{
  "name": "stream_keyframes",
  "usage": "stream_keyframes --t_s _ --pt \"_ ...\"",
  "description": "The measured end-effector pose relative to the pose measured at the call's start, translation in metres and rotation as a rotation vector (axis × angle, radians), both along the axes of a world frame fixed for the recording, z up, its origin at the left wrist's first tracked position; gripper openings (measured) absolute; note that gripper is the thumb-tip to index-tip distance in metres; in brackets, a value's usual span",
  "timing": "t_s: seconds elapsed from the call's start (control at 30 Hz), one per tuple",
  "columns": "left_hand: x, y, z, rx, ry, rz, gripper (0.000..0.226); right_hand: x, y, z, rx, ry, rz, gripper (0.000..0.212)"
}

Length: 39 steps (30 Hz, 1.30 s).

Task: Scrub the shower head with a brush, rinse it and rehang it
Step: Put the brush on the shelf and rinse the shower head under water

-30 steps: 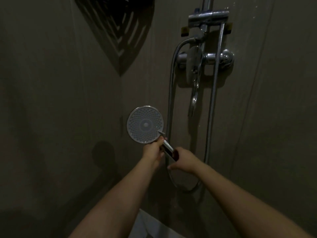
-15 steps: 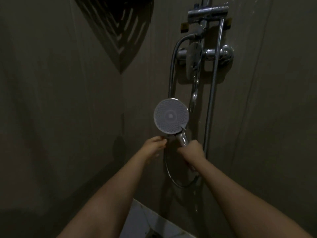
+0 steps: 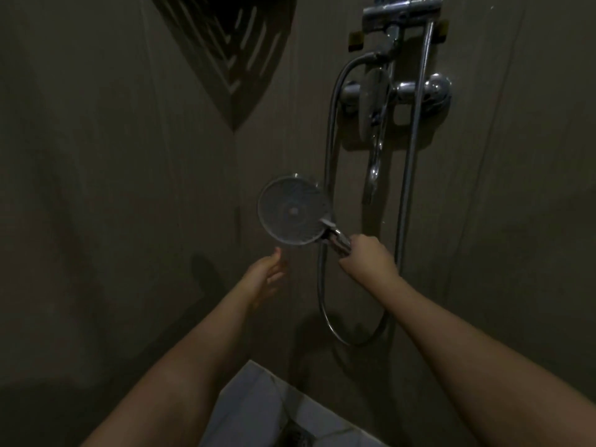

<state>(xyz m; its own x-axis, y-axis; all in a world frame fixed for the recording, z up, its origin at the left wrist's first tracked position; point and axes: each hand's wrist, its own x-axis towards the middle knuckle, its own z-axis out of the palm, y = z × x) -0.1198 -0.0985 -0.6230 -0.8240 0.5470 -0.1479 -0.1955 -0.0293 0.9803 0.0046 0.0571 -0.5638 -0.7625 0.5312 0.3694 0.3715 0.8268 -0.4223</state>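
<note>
Chrome hose (image 3: 325, 304) loops behind right hand (image 3: 367, 258) gripping shower head (image 3: 295, 214); left hand (image 3: 266, 274) fingers relaxed.

Dim, murky, slightly soft wide-angle view; faint glints on the chrome mixer (image 3: 419, 91), edges bowed.

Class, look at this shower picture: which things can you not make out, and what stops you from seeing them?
- Head view: the shower head handle's lower part, wrapped by the right hand.
- Head view: the riser pipe top and any holder, cut off by the upper edge.
- Head view: the left hand fingertips, blurred in dim light.
- Head view: the floor drain, cut by the bottom edge.
</note>
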Motion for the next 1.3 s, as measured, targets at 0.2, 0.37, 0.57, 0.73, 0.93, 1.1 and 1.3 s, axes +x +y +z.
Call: stream_keyframes --t_s 0.2,0.37,0.57,0.73,0.93,1.1,1.3 --pt "0.004 -0.005 -0.002 0.044 -0.001 0.012 0.027 -0.004 -0.003 0.005 -0.008 -0.008 -0.03 0.026" --pt "0.005 -0.011 -0.01 0.015 0.01 0.044 0.016 -0.003 -0.002 0.007 -0.095 -0.125 -0.038 0.043" --pt "-0.001 -0.016 -0.016 -0.017 0.002 0.108 0.038 -0.001 -0.004 0.008 0.039 -0.073 -0.063 0.038" --pt "-0.001 -0.017 -0.017 -0.059 -0.012 0.098 0.042 -0.011 -0.008 0.009 -0.04 -0.176 0.059 0.022" --pt "0.005 -0.014 -0.011 -0.066 -0.039 0.094 0.042 -0.013 -0.017 0.007 0.078 -0.037 0.029 0.019" --pt "0.011 -0.014 -0.011 -0.077 -0.06 0.077 0.044 -0.013 -0.019 0.009 0.035 -0.072 0.028 0.02" --pt "0.008 -0.013 -0.014 -0.069 -0.064 0.098 0.034 -0.012 -0.012 0.011 0.092 -0.105 -0.031 0.025"
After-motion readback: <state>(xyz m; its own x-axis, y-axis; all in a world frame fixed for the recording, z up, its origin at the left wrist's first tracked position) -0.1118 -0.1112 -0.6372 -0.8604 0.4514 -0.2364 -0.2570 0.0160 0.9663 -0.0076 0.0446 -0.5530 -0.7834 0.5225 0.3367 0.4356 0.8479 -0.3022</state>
